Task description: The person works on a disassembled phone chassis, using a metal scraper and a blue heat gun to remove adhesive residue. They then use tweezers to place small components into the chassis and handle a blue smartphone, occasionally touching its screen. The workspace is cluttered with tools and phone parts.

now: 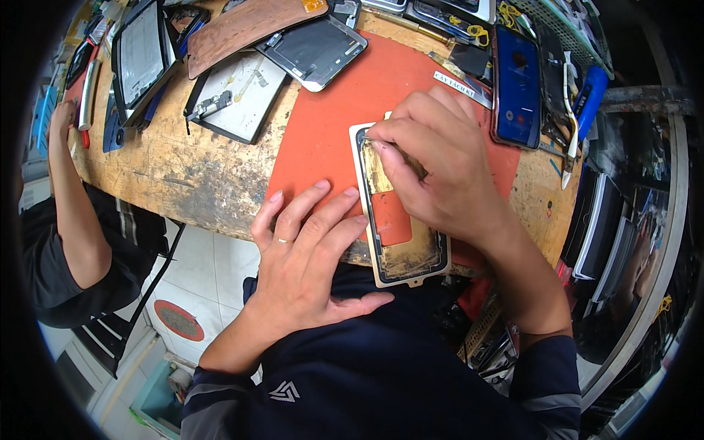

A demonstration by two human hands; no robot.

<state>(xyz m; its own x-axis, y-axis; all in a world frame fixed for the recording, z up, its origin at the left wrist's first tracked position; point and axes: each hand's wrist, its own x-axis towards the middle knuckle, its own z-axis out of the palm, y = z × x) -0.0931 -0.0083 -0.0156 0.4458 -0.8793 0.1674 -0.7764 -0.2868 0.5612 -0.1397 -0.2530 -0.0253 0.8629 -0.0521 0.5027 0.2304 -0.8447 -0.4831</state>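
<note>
We take the red mat on the worn wooden table as our landmark. On the mat's near part lies a pale gold phone frame, tilted slightly, its lower end reaching past the mat's near edge; through its rectangular opening we see the mat's red. The left hand, ringed, is spread wide at the near-left side of the mat, its fingertips along the frame's left edge. The right hand, above the mat, is narrow and curled, thumb and forefinger close together at the frame's upper left corner; we cannot tell whether they pinch something small. Beyond the mat's far-left edge we note a copper-brown plate and a dark phone panel, and to its left a white-lined shell. By the mat's far-right edge lie a blue phone and, farther right, a blue-handled tool. Well left of the mat is another person's arm.
</note>
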